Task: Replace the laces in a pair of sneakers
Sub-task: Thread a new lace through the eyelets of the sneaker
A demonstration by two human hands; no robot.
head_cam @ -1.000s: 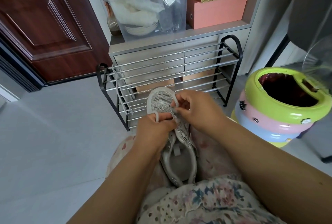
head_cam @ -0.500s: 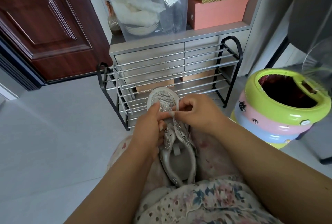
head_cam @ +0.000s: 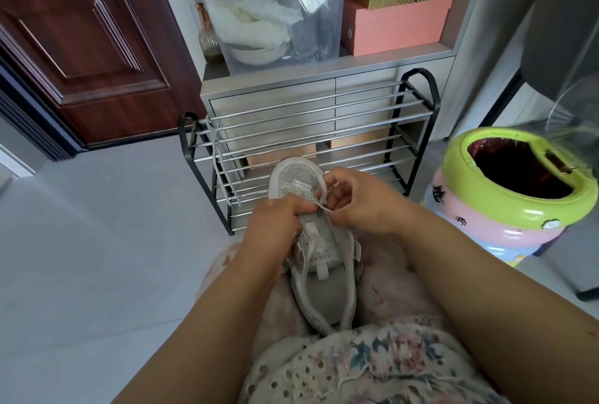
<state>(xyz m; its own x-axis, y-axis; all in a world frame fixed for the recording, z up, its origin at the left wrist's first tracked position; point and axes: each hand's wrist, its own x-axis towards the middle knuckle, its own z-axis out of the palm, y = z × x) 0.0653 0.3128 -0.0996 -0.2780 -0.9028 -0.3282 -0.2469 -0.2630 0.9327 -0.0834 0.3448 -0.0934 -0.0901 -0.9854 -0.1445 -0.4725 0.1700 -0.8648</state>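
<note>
A grey-white sneaker (head_cam: 319, 261) lies on my lap, toe pointing away from me, tongue pulled up. My left hand (head_cam: 275, 225) grips the sneaker's left side near the eyelets, fingers curled over the edge. My right hand (head_cam: 363, 201) pinches a thin white lace (head_cam: 324, 207) that runs taut from the eyelet row near the toe. A loop of that lace curves over the toe cap. Another white lace (head_cam: 217, 160) hangs from the left end of the shoe rack.
A black and chrome shoe rack (head_cam: 324, 118) stands just beyond my knees, against a grey cabinet (head_cam: 291, 102). A green, pink and blue bin (head_cam: 505, 196) sits to the right. The brown door (head_cam: 81, 47) is at left, with bare grey floor before it.
My left hand has dropped from the toe to the sneaker's side. My right hand pulled the lace sideways to the right, and the tongue now shows.
</note>
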